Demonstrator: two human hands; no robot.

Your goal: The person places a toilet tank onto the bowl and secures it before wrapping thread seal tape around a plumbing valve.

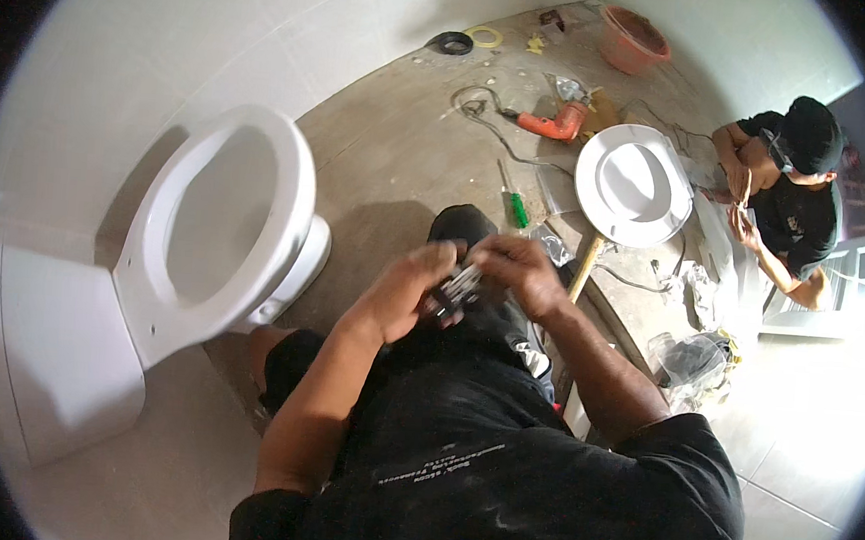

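Note:
Both hands meet over my lap around a bundle of small, shiny metal pieces, too blurred to name exactly. My left hand is closed around the bundle from below. My right hand pinches at its upper end. To my left stands a white toilet bowl without a seat on its rim. A white toilet seat lies on the floor at the right, beyond my right hand. A green-handled screwdriver rests between that seat and my knee.
An orange corded drill lies on the dusty floor ahead. Farther back are a pink basin and a black roll. A wooden handle and crumpled plastic lie at right. Another person crouches at the far right.

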